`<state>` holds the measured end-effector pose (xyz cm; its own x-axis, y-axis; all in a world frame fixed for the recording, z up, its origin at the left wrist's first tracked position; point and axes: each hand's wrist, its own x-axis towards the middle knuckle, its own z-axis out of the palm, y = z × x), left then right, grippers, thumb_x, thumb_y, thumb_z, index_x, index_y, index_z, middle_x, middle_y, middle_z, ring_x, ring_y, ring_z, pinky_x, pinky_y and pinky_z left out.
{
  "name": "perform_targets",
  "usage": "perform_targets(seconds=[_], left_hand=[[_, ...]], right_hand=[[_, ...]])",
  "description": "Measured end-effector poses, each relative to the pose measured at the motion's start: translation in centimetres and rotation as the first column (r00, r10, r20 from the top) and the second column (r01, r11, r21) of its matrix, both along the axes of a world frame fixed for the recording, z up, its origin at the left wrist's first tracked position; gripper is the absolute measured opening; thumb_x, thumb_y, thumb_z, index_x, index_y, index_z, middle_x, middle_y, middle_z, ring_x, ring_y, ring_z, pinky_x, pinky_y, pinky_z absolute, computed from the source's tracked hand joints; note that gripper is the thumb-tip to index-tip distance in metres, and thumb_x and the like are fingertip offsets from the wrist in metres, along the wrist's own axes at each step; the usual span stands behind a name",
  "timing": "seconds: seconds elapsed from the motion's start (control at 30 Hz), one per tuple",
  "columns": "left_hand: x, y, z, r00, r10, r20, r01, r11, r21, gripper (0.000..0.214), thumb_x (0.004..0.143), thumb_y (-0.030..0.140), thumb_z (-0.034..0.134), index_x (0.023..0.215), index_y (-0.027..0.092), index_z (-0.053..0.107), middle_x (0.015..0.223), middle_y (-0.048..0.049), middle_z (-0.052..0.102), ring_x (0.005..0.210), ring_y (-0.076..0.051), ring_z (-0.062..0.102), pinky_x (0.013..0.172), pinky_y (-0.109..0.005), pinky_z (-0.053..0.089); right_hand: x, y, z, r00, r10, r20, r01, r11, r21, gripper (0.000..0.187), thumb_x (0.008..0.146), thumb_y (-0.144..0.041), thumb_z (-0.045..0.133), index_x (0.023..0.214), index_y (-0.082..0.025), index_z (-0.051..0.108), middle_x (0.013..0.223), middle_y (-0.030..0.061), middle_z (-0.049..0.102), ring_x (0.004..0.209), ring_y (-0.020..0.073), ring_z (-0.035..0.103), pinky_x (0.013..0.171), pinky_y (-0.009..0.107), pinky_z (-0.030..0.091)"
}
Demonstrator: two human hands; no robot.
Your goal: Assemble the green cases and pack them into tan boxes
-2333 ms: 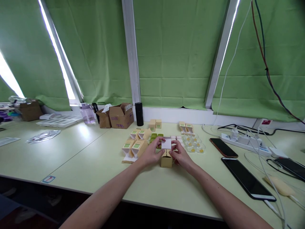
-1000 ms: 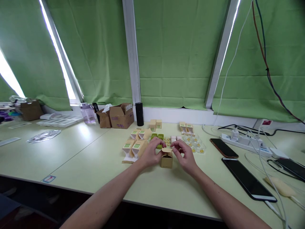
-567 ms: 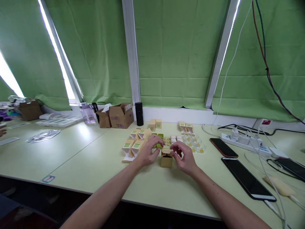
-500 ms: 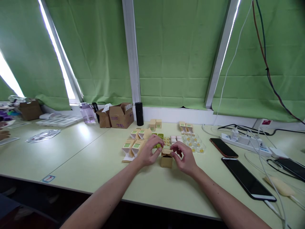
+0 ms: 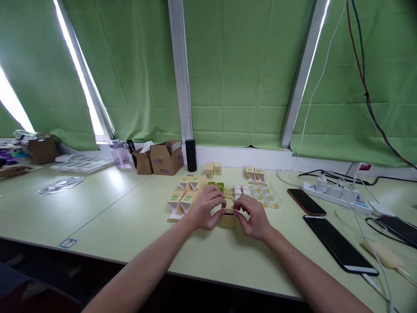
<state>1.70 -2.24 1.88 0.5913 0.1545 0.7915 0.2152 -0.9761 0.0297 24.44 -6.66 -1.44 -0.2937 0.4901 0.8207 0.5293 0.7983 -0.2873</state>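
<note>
A small tan cardboard box (image 5: pixel 227 221) stands on the pale green table (image 5: pixel 130 217) in front of me. My left hand (image 5: pixel 207 209) curls round the box's left side, fingers bent over its top edge. My right hand (image 5: pixel 253 217) curls round its right side, fingertips pressing on the top flaps. Right behind the hands lie open tan boxes with green labels (image 5: pixel 182 201), green pieces (image 5: pixel 219 186), small pink and yellow pieces (image 5: pixel 237 190) and clear blister cups with yellow dots (image 5: pixel 267 197).
Two closed tan boxes (image 5: pixel 212 169), a black cylinder (image 5: pixel 190 155), brown cartons (image 5: pixel 165 158) and a purple bottle (image 5: pixel 119 154) line the sill. Phones (image 5: pixel 339 244), a power strip (image 5: pixel 335 193) and cables lie right. Clear packets (image 5: pixel 60 184) lie left.
The white flap I held upright has been folded down. Both hands have closed in over the box top and now press on its flaps.
</note>
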Motion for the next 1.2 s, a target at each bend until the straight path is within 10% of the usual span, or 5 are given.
perform_targets(seconds=[1.2], left_hand=[[-0.02, -0.41, 0.19, 0.991, 0.046, -0.123, -0.040, 0.998, 0.052, 0.008, 0.090, 0.021, 0.061, 0.083, 0.023, 0.060, 0.073, -0.0052, 0.061, 0.081, -0.026, 0.054, 0.078, -0.046, 0.047]], right_hand=[[0.10, -0.29, 0.37, 0.998, 0.042, 0.035, -0.042, 0.999, 0.012, 0.015, 0.085, -0.008, 0.058, 0.085, -0.023, 0.058, 0.074, 0.0005, 0.061, 0.066, 0.0172, 0.052, 0.061, 0.031, 0.036]])
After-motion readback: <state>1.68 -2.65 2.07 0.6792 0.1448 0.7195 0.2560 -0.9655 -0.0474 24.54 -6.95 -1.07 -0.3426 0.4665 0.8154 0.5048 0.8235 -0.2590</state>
